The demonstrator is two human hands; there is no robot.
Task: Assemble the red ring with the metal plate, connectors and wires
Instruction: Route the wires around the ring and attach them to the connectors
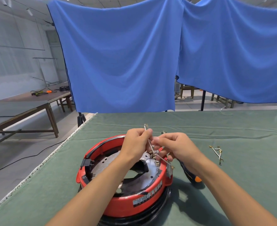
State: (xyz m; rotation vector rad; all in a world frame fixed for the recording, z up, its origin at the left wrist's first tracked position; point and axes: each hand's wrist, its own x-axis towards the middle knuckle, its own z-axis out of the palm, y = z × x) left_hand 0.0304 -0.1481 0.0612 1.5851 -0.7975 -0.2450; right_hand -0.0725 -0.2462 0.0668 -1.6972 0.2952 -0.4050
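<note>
The red ring (134, 204) stands on the green table, with the round metal plate (105, 162) seated inside it. Brass connectors (153, 155) stand in a row on the plate's right side. My left hand (137, 144) pinches a thin white wire (148, 139) above the ring; its terminal end sticks up beyond my fingers. Close to its right, my right hand (173, 146) pinches the same wire lower down, just above the connectors. A second white wire (163, 159) runs from the connectors toward the ring's right rim.
Spare wires with brass terminals (217, 152) lie on the green cloth (232, 128) to the right. A dark screwdriver with an orange tip (191, 175) lies beside the ring under my right forearm. Another small terminal (163, 132) rests behind my hands. Blue curtains hang behind the table.
</note>
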